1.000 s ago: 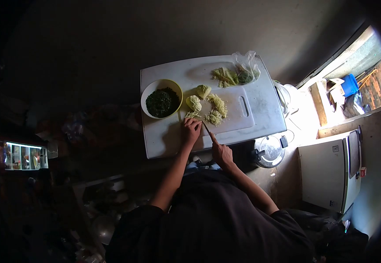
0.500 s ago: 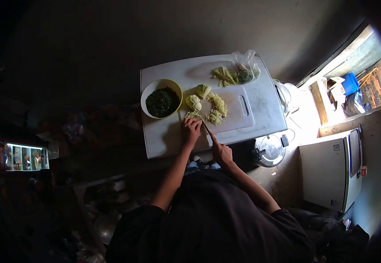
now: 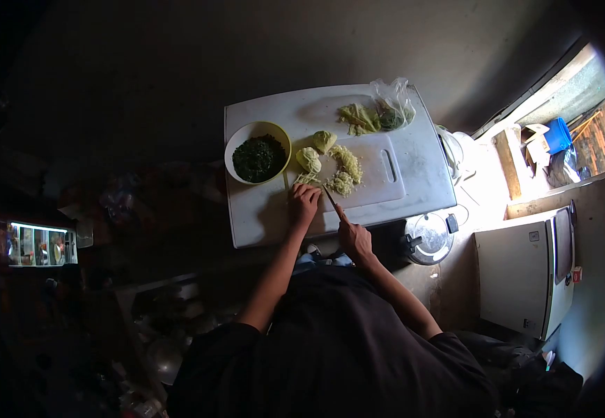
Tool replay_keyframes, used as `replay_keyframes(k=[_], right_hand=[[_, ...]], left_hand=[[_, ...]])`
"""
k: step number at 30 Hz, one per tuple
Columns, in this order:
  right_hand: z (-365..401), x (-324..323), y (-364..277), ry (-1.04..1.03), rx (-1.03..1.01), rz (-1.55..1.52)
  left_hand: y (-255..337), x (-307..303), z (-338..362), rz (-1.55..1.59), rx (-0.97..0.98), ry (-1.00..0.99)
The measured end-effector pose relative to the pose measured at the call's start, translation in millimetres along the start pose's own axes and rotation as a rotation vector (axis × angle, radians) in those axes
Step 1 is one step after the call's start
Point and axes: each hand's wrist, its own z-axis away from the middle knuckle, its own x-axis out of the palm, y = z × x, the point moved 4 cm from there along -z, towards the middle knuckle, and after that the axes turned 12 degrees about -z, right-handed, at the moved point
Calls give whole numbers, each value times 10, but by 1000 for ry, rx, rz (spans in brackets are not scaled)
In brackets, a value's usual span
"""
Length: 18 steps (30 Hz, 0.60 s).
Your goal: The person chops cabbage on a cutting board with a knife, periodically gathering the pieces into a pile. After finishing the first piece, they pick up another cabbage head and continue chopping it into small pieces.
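Note:
My right hand (image 3: 355,240) is closed round the handle of a knife (image 3: 333,203), whose blade points up and left over the white cutting board (image 3: 372,198). At the board's lower left, my left hand (image 3: 304,200) has its fingers pressed down on pale shredded cabbage (image 3: 307,179). Just above it lie two cabbage pieces, one cut (image 3: 308,160) and one higher up (image 3: 324,141). A curved heap of chopped cabbage (image 3: 347,169) sits right of them. Chopped dark greens (image 3: 258,159) fill a bowl (image 3: 286,141) on the left.
The white table (image 3: 260,221) carries loose leaves (image 3: 360,118) and a clear plastic bag (image 3: 398,104) near its far edge. A lidded pot (image 3: 430,239) stands beside the table at the right, with a white fridge (image 3: 518,272) beyond.
My right hand and the knife have shifted slightly, and the blade now shows farther from my left fingers. My left hand stays in nearly the same place.

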Motion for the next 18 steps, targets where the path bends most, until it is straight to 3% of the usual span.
replay_keyframes(k=[18], right_hand=[[-99,154,37,77,-84,2]], left_hand=[[62,-67,-56,-26,46,-21]])
